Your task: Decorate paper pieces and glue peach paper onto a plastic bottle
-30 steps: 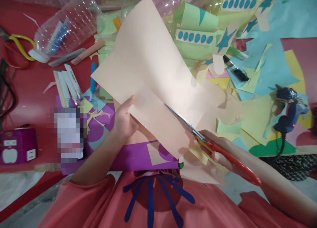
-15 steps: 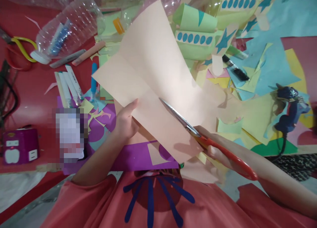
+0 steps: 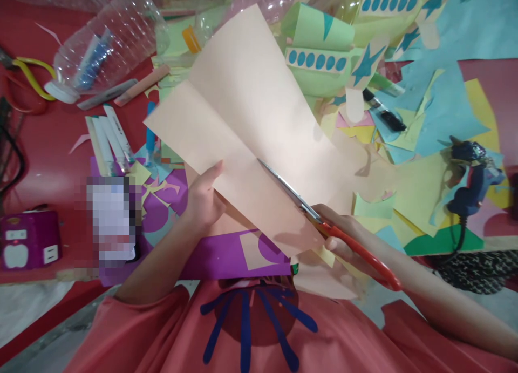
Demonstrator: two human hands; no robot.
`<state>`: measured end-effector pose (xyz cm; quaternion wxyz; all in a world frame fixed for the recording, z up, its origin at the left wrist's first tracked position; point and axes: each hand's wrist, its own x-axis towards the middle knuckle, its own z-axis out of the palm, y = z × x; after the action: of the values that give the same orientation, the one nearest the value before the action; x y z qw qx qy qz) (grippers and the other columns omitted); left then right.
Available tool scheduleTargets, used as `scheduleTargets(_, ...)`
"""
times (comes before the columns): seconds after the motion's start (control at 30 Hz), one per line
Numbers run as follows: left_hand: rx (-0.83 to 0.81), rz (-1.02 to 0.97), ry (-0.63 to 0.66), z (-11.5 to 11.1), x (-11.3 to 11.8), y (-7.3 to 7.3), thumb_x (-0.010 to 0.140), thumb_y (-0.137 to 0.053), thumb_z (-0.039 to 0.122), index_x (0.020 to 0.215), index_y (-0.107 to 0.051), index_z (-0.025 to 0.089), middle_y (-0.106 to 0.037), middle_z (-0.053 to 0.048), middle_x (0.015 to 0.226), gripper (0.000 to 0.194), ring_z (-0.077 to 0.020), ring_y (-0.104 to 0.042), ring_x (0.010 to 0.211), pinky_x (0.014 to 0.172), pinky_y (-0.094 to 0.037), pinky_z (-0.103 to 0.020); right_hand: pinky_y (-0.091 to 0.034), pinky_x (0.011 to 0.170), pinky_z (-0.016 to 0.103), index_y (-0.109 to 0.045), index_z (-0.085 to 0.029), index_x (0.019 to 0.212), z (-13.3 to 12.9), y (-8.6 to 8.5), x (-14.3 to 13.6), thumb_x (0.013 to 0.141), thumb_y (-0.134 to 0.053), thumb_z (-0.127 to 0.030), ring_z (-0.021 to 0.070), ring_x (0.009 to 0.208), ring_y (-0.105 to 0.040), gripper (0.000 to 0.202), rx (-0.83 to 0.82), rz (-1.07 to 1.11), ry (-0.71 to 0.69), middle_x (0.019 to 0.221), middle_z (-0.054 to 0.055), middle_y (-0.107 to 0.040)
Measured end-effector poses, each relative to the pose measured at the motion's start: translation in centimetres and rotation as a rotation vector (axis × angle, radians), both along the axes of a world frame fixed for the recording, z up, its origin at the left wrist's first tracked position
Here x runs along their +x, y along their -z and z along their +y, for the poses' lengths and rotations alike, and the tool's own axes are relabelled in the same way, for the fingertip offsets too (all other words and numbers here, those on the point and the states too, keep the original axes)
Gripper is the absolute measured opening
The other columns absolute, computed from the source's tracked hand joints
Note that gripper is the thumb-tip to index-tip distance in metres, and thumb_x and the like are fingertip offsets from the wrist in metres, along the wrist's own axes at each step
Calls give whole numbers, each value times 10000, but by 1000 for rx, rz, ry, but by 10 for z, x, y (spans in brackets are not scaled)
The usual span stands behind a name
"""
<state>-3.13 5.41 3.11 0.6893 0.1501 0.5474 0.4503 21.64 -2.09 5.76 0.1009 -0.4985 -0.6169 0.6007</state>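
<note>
A large peach paper sheet [image 3: 259,92] spreads across the middle, its far part bent upward. My left hand [image 3: 205,197] grips its near left edge, thumb on top and fingers beneath. My right hand [image 3: 338,232] holds red-handled scissors [image 3: 356,249] at the lower right of the sheet. The metal blades point up and left, their tip lying along a line in the paper near its middle, and look nearly closed.
Clear plastic bottle [image 3: 113,43], white markers [image 3: 107,141] and a blurred phone-like item [image 3: 113,219] lie left. Green paper pieces [image 3: 319,33], a black marker [image 3: 384,111], coloured scraps and a dark blue glue gun [image 3: 469,184] are right. Purple paper [image 3: 226,259] lies nearest me.
The scissor handles have swung slightly left and the blades look more closed. The sheet's left corner has shifted a little left, and the line in the paper shows more clearly.
</note>
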Motion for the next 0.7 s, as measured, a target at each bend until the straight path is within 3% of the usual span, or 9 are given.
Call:
scheduleTargets(0.23,-39,-76,-95,2,3,-4,829,-561,175,830,-711,188,-761,-13,885,151,-233,-552,1306,1145,-415,-345,-287,459,228,-489,-190,1014,-5,5,1,826,-301,-829,99,481,-400,692,42,-28,15,594,-49,-458)
scheduleTargets(0.43,62,-92,-191,5,-1,2,650,-701,177,815,-676,175,-741,-15,799,167,-266,-623,1204,1067,-455,-326,-338,488,229,-492,-180,1092,-12,5,10,845,-291,-808,109,516,-455,704,34,-14,-23,659,-27,-502)
scheduleTargets(0.57,-47,-109,-159,6,-1,2,718,-656,167,755,-658,190,-732,-5,765,44,-234,-651,1165,1053,-465,-297,-327,494,235,-501,-185,1121,-14,4,16,833,-303,-815,113,507,-444,720,45,-38,-37,630,-40,-478)
scheduleTargets(0.7,-112,-118,-101,7,2,-2,789,-557,162,752,-674,186,-728,-21,747,125,-247,-628,1207,1078,-464,-348,-326,494,238,-495,-188,1121,-14,2,17,844,-291,-808,117,513,-451,709,48,-40,-28,634,-37,-488)
